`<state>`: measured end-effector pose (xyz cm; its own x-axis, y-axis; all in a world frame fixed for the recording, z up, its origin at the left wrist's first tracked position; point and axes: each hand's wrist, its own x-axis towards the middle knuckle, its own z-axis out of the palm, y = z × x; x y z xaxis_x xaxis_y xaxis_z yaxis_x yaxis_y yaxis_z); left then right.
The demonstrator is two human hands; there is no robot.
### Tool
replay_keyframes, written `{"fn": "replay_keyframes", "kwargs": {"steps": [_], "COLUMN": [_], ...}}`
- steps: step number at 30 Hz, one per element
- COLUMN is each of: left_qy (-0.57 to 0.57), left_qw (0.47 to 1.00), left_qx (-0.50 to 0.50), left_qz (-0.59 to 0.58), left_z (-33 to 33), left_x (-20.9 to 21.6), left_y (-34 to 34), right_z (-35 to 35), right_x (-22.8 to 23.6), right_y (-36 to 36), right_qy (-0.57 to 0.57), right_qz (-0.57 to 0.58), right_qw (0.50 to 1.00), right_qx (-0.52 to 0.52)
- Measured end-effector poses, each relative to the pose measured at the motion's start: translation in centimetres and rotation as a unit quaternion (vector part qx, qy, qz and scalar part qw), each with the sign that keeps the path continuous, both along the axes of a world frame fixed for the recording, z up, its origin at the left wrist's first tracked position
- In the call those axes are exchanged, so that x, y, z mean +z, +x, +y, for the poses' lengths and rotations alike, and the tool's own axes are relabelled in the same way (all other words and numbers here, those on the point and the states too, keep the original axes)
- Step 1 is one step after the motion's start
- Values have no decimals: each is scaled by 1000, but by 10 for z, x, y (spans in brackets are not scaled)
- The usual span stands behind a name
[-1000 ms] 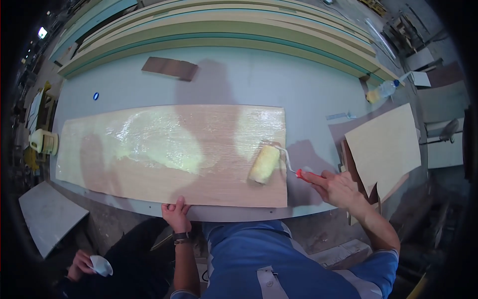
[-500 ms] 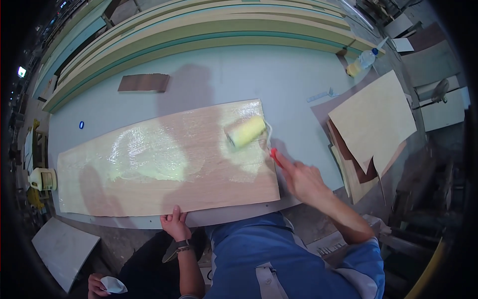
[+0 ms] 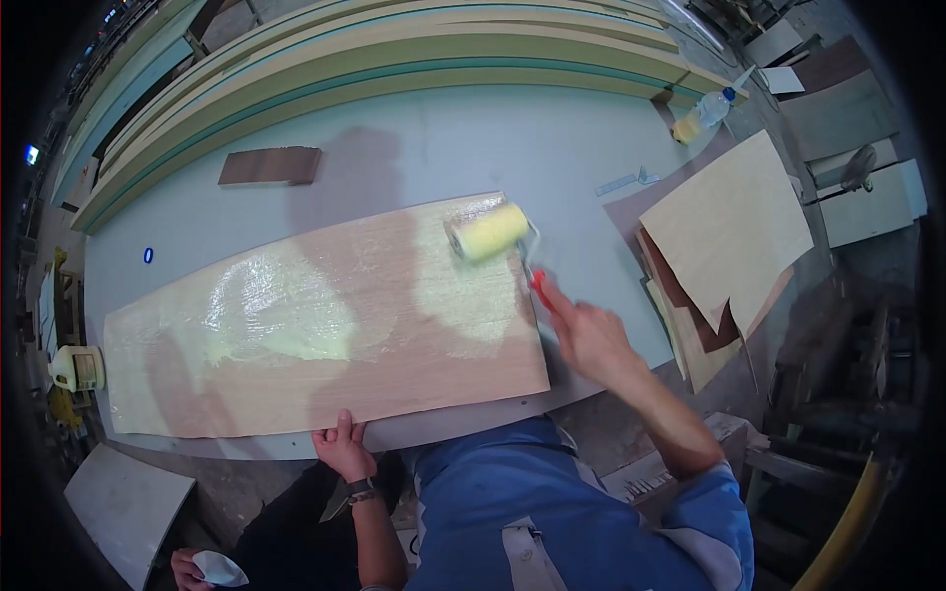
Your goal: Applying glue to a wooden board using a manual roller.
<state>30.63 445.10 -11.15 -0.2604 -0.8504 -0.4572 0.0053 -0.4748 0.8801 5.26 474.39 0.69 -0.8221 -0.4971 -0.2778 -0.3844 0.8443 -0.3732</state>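
My right hand (image 3: 594, 340) is closed around the red handle of a paint roller (image 3: 490, 233). The roller's yellowish sleeve rests on the far right part of a thin wood veneer sheet (image 3: 394, 389), near its corner. Wet, shiny, pale coating covers much of the sheet's left, middle and right. A strip along its near edge looks dry. My left hand (image 3: 344, 448), with a dark band at the wrist, grips the sheet's near edge, thumb on top; its other fingertips are partly hidden.
Long boards (image 3: 394, 79) line the table's far side. A dark wood offcut (image 3: 269, 166), a bottle (image 3: 703, 115) and a metal square (image 3: 628, 182) lie nearer. Stacked veneer pieces (image 3: 729, 227) overhang at right. A jug (image 3: 78, 368) stands left. Another person's hand (image 3: 189, 569) holds something white.
The roller has moved slightly toward the sheet's far edge, with my right hand following. My left hand keeps its place at the near edge. The whole view has shifted a little.
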Motion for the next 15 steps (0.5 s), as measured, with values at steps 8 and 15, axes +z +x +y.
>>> {"fn": "replay_keyframes", "kwargs": {"steps": [8, 15], "left_qy": [2, 6], "left_qw": [1000, 1000], "left_qx": [6, 12], "left_qz": [-3, -6], "left_z": [-2, -1], "left_x": [-6, -2], "left_y": [6, 1], "right_z": [30, 34], "right_x": [14, 11], "right_y": [36, 19], "right_qy": [-4, 20], "right_qz": [-31, 12], "right_qw": [999, 999], "right_qx": [8, 26]}}
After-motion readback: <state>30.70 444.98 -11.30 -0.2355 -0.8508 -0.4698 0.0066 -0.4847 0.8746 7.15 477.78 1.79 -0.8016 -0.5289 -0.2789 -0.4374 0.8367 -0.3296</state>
